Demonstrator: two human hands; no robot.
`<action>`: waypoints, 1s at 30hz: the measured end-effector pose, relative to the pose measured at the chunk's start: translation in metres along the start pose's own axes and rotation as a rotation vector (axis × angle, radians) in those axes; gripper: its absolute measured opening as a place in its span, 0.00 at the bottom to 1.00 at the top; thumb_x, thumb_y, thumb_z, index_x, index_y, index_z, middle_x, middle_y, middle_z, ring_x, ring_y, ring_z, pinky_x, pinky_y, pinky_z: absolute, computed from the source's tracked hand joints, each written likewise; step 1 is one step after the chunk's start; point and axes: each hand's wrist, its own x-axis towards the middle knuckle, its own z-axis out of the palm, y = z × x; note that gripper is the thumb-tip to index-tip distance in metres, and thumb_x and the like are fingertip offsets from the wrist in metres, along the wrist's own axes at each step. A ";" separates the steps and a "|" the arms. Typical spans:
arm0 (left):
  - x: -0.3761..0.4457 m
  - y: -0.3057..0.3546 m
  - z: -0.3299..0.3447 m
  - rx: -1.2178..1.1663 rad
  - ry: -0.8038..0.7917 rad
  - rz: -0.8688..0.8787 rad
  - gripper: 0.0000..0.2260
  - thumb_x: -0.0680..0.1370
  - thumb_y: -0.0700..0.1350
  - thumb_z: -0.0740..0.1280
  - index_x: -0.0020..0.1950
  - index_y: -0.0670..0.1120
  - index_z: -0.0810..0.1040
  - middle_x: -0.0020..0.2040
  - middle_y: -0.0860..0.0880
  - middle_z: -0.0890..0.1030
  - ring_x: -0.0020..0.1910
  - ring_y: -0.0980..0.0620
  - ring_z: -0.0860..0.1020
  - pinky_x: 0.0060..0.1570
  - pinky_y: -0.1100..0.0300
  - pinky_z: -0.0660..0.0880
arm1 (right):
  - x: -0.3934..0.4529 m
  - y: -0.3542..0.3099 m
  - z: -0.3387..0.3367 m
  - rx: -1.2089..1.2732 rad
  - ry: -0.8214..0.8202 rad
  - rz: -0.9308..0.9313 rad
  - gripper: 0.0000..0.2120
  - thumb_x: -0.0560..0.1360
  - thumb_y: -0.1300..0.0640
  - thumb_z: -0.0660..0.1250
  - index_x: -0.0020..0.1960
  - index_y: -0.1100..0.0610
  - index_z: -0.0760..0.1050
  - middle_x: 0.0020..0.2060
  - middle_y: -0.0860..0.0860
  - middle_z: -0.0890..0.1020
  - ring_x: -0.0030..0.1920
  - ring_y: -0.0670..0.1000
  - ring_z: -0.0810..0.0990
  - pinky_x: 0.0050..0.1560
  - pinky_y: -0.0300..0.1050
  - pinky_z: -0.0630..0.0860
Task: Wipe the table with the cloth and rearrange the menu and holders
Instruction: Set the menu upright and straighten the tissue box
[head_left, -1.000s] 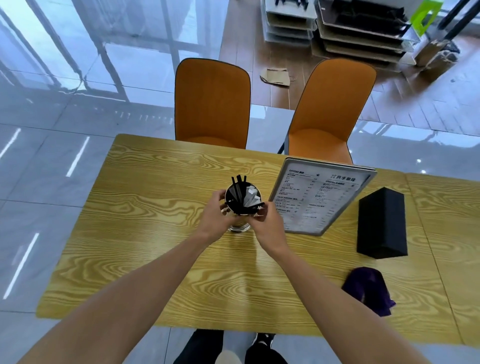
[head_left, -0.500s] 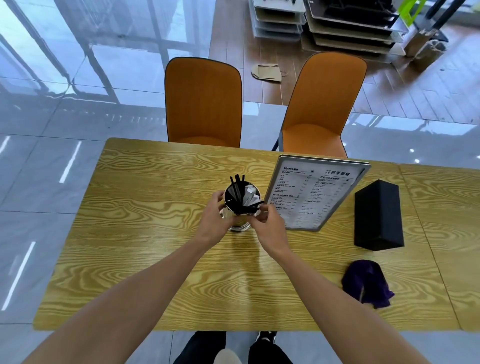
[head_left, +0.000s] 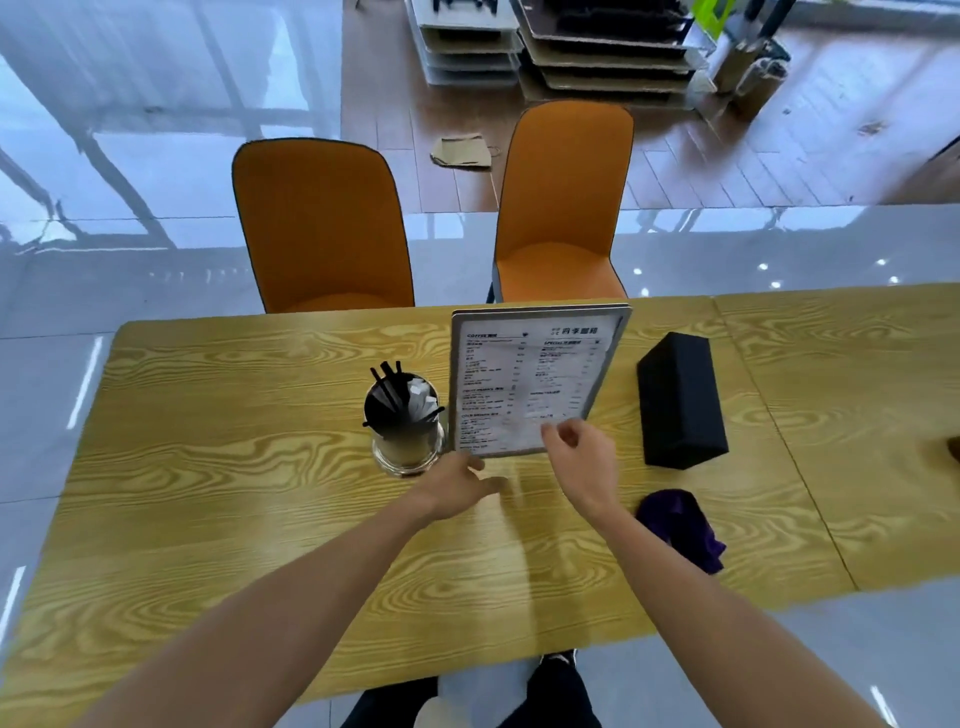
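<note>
Currently both hands are off the straw holder (head_left: 404, 426), which stands on the wooden table (head_left: 218, 467) just left of the upright menu (head_left: 530, 379). Left hand (head_left: 457, 486) low at the menu's bottom-left corner, fingers loosely extended; contact unclear through blur. Right hand (head_left: 584, 470) before the menu's lower edge, fingers loosely curled, holding nothing. Black box holder (head_left: 678, 400) right of the menu; purple cloth (head_left: 685, 525) crumpled near it, toward the table's near edge.

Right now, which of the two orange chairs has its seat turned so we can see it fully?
The right orange chair, behind the menu. Its seat faces the camera openly, while the left orange chair shows mostly its backrest.
</note>
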 end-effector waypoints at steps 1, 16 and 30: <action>0.003 0.014 0.007 0.011 -0.012 0.039 0.33 0.74 0.65 0.69 0.70 0.44 0.73 0.56 0.49 0.82 0.54 0.48 0.80 0.57 0.53 0.76 | 0.005 0.007 -0.014 -0.005 0.028 -0.002 0.14 0.79 0.44 0.65 0.43 0.53 0.79 0.36 0.46 0.82 0.38 0.49 0.80 0.38 0.49 0.76; 0.081 0.193 0.146 -0.260 0.134 0.116 0.26 0.78 0.57 0.68 0.72 0.46 0.72 0.65 0.47 0.77 0.63 0.50 0.76 0.62 0.56 0.73 | 0.134 0.124 -0.172 0.010 0.121 0.253 0.31 0.78 0.47 0.67 0.75 0.59 0.64 0.70 0.57 0.70 0.67 0.58 0.72 0.65 0.57 0.74; 0.104 0.190 0.179 -0.448 0.197 0.014 0.14 0.80 0.45 0.67 0.65 0.44 0.78 0.56 0.50 0.82 0.54 0.54 0.80 0.47 0.66 0.75 | 0.163 0.138 -0.168 0.113 -0.298 0.224 0.19 0.72 0.45 0.76 0.52 0.58 0.79 0.46 0.53 0.85 0.46 0.53 0.84 0.46 0.52 0.83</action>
